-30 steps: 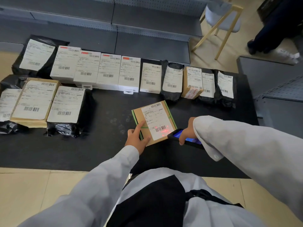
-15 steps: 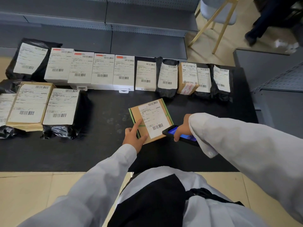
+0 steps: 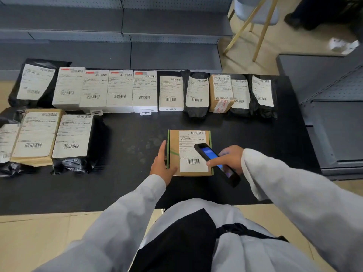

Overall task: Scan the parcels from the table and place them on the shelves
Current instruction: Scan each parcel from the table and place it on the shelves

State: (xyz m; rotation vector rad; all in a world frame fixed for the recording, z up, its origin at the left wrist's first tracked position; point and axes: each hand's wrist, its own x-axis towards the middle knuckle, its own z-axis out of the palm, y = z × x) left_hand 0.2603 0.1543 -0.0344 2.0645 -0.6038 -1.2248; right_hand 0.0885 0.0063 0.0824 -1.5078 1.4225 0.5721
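Note:
A brown cardboard parcel (image 3: 176, 152) with green edges and a white barcode label lies flat on the black table (image 3: 255, 134). My left hand (image 3: 162, 165) holds its left side, index finger straight along the edge and thumb on its near corner. My right hand (image 3: 228, 159) grips a black handheld scanner (image 3: 216, 163) with a lit blue screen, held over the parcel's right part. Several labelled parcels (image 3: 119, 91) line the table's far edge, and more lie at the left (image 3: 72, 136).
Grey metal shelves (image 3: 167, 28) run behind the table and another shelf unit (image 3: 334, 118) stands at the right. A stool with wooden legs (image 3: 255, 18) and a person's dark legs (image 3: 318, 12) are at the far right.
The parcel has been turned square to me and laid flat. The scanner has swung over the parcel's right side, and the red scan light on the label is gone.

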